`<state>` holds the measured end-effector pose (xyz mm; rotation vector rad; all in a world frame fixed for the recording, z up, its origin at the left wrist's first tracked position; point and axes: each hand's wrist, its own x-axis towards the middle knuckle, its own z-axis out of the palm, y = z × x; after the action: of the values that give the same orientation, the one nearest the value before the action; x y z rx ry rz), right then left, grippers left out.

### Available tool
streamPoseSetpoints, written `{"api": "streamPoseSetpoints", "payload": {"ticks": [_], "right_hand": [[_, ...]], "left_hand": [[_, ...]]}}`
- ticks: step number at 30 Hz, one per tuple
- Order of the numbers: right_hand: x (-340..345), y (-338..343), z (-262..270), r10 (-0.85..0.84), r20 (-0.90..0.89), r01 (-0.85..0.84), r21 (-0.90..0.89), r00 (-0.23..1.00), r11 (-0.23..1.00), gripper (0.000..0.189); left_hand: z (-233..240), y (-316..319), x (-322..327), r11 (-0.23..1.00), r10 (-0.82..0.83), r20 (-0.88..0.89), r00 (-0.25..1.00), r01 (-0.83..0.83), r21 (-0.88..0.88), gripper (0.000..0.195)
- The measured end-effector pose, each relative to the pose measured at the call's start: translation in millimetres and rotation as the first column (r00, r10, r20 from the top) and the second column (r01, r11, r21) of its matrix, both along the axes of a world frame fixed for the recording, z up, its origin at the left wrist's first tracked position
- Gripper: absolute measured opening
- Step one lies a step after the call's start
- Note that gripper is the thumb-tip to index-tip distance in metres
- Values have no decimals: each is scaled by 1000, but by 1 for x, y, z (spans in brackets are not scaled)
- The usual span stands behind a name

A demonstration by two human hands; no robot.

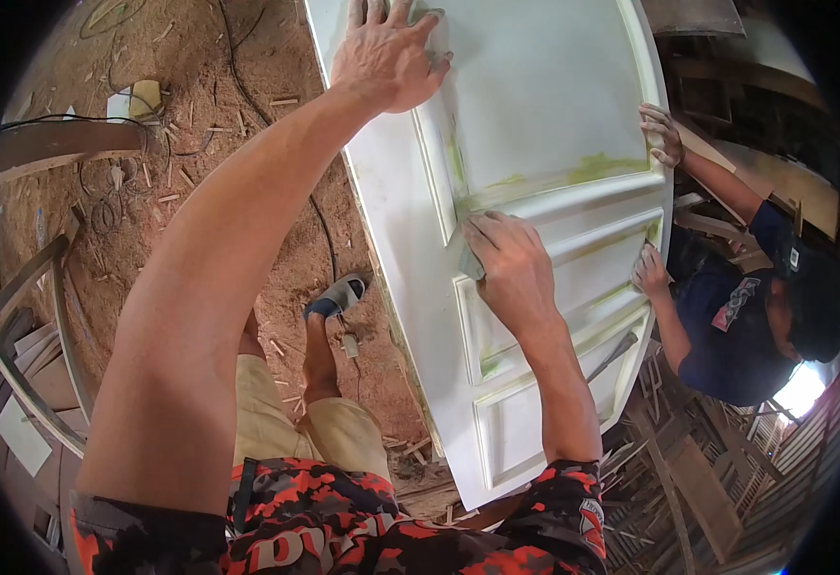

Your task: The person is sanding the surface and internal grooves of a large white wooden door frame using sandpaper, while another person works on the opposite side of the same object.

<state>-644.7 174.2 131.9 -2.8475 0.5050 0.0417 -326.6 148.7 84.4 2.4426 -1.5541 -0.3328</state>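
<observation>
A white panelled door [549, 93] with raised mouldings and yellow-green filler patches lies before me. My left hand [391, 61] rests spread on its upper left part, fingers apart. My right hand [510, 266] grips a grey-green sanding block [471, 264] against the door, near the corner where the large panel's moulding meets the smaller panels. What the block's underside looks like is hidden. A scraper-like tool [614, 356] lies on the lower panels, to the right of my right forearm.
Across the door, a co-worker [729, 323] in a dark shirt has both hands at its right edge. A black cable [323, 230] crosses the dusty floor among wood offcuts. Curved wooden frames [25, 366] stand at left; scrap timber [700, 489] is piled at lower right.
</observation>
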Motion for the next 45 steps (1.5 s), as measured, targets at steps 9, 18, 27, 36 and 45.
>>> {"api": "streamPoseSetpoints", "payload": {"ticks": [9,18,27,36,45], "right_hand": [[15,-13,-1,122,-171,-112,68,978,991,17],[-12,-40,14,186,-128,-177,82,974,981,48],[-3,-43,5,184,-38,-173,198,982,965,39],[-7,-30,-2,184,17,-184,152,983,971,41],[-7,-20,5,166,-6,-163,145,986,976,40]], "left_hand": [[-6,0,1,1000,-3,12,1000,3,-13,76],[-7,1,3,998,-49,-1,999,48,-46,76],[-3,3,5,998,-51,-14,999,50,-43,76],[0,5,6,999,-49,-20,999,49,0,76],[2,5,0,999,-40,-3,999,40,-26,76]]}}
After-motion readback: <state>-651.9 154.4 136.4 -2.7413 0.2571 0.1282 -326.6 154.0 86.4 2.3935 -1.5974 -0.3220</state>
